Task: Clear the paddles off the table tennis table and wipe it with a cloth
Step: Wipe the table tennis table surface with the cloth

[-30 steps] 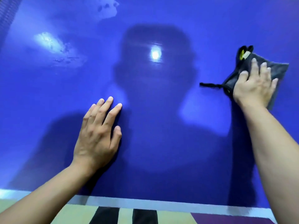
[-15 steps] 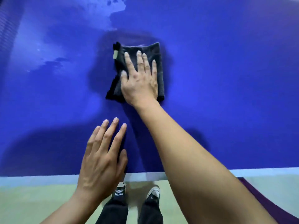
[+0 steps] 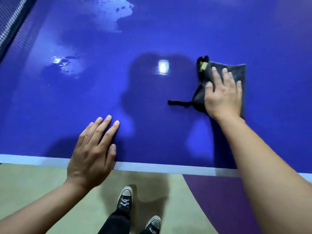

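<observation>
The dark folded cloth (image 3: 236,73) lies flat on the blue table (image 3: 168,39), right of centre, with the right hand (image 3: 222,97) pressing on it, fingers straight and spread. A thin loop trails from the cloth's left side. The left hand (image 3: 92,154) rests flat and open-fingered at the table's near white edge, left of centre, above the shoes (image 3: 125,198) on the floor (image 3: 33,183).

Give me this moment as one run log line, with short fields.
phase: wipe | right hand: flat on grey cloth | left hand: flat at table edge | paddles: none in view
</observation>
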`<action>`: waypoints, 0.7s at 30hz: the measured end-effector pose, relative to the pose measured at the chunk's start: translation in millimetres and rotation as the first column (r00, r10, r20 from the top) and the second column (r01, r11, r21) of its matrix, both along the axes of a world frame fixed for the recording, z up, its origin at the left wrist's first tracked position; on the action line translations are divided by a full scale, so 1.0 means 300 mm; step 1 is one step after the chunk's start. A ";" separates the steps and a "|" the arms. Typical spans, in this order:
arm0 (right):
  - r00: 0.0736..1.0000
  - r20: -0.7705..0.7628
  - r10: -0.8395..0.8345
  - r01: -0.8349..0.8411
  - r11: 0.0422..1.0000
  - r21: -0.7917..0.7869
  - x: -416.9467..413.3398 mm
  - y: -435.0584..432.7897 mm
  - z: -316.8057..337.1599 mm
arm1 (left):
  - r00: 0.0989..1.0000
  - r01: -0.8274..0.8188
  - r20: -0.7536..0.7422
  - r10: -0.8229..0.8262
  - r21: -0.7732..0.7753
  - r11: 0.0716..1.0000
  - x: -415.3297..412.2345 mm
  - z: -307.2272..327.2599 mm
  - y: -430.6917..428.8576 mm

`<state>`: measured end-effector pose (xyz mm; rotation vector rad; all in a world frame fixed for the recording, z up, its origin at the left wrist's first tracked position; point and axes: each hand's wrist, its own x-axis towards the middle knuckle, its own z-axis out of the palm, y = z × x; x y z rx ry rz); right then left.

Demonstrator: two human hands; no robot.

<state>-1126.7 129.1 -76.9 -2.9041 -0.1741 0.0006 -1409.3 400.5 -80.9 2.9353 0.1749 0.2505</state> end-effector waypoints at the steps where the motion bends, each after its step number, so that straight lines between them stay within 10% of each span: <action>1: 0.997 -0.011 -0.071 0.071 0.997 -0.007 0.006 -0.123 0.005 | 1.000 -0.002 0.004 0.002 0.002 1.000 0.002 -0.001 -0.002; 9: 0.931 -0.016 -0.364 0.364 0.931 0.006 -0.029 -0.221 0.010 | 0.998 -0.008 0.070 0.006 0.025 1.000 0.000 -0.012 -0.006; 21: 0.947 0.025 0.319 -0.320 0.947 0.032 -0.383 0.627 -0.014 | 0.979 -0.137 0.103 0.176 -0.308 0.941 -0.025 0.016 0.018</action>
